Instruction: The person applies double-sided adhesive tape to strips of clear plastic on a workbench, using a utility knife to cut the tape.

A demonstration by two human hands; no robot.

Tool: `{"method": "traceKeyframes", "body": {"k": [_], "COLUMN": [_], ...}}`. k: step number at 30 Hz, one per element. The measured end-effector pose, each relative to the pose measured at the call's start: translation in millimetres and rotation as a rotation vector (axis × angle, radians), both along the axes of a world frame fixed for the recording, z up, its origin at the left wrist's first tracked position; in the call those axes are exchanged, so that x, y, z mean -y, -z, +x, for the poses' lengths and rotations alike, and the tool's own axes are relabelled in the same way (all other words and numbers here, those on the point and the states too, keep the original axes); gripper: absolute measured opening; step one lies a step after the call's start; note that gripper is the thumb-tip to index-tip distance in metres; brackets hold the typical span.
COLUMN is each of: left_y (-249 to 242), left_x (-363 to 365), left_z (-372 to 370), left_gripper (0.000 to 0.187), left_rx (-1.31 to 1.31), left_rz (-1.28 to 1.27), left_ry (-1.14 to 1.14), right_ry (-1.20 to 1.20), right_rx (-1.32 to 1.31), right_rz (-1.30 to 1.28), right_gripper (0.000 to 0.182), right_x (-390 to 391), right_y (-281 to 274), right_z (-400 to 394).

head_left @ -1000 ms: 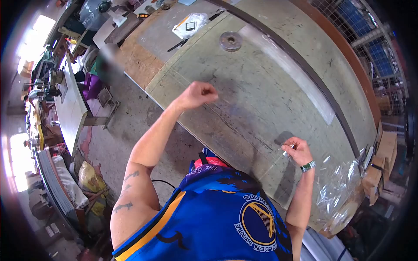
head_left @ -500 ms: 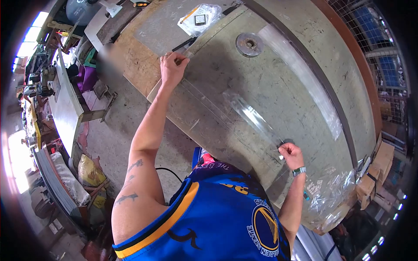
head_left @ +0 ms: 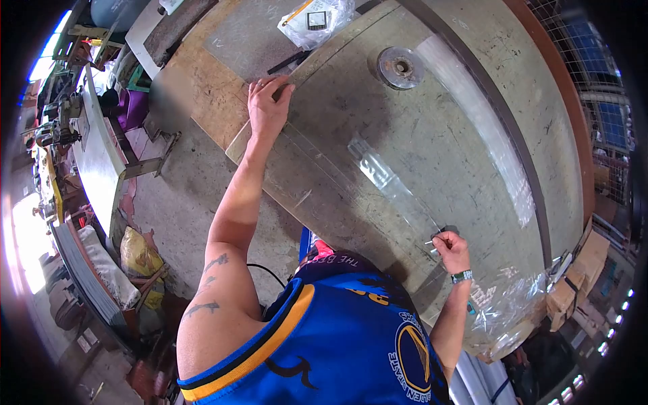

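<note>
My left hand (head_left: 269, 108) is at the upper left of the worktable (head_left: 324, 101), its fingers curled with thumb and fingertips near each other; what they hold, if anything, is too small to make out. On the right, my right hand (head_left: 451, 250) pinches a small, thin light item (head_left: 434, 243) near the table's front edge. A clear plastic strip (head_left: 388, 179) lies on the tabletop, running diagonally toward my right hand. Beyond it sits a round metal disc with a centre hole (head_left: 401, 67).
A plastic bag with a label (head_left: 316, 23) and a black bar (head_left: 287, 63) lie at the top. A long translucent strip (head_left: 482, 125) runs beside a dark curved band. Crumpled clear plastic (head_left: 506, 310) is at the right corner, near cardboard (head_left: 574, 283).
The view has shifted slightly. The fingers of my left hand have spread a little. The clear strip's glare has changed, and it lies flatter near my right hand.
</note>
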State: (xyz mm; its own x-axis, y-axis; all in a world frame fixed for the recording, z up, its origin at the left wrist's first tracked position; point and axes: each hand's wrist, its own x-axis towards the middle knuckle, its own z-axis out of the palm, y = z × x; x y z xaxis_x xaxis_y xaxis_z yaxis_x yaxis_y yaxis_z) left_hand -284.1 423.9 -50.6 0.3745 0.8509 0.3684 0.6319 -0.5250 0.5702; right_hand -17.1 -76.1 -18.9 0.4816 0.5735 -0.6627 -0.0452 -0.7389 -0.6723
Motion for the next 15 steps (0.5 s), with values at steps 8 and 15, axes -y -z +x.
{"method": "traceKeyframes", "body": {"k": [8, 15], "left_y": [1, 5], "left_x": [2, -1], "left_z": [4, 1], "left_gripper": [0.027, 0.025], "left_rx": [-0.018, -0.166], "left_rz": [0.053, 0.161], "left_ry": [0.022, 0.054], "right_ry": [-0.008, -0.136], "right_rx": [0.014, 0.231], "right_rz": [0.013, 0.071], "right_gripper": [0.009, 0.020], "right_x": [3, 37], "right_y": [-7, 1], "right_z": [-2, 4]}}
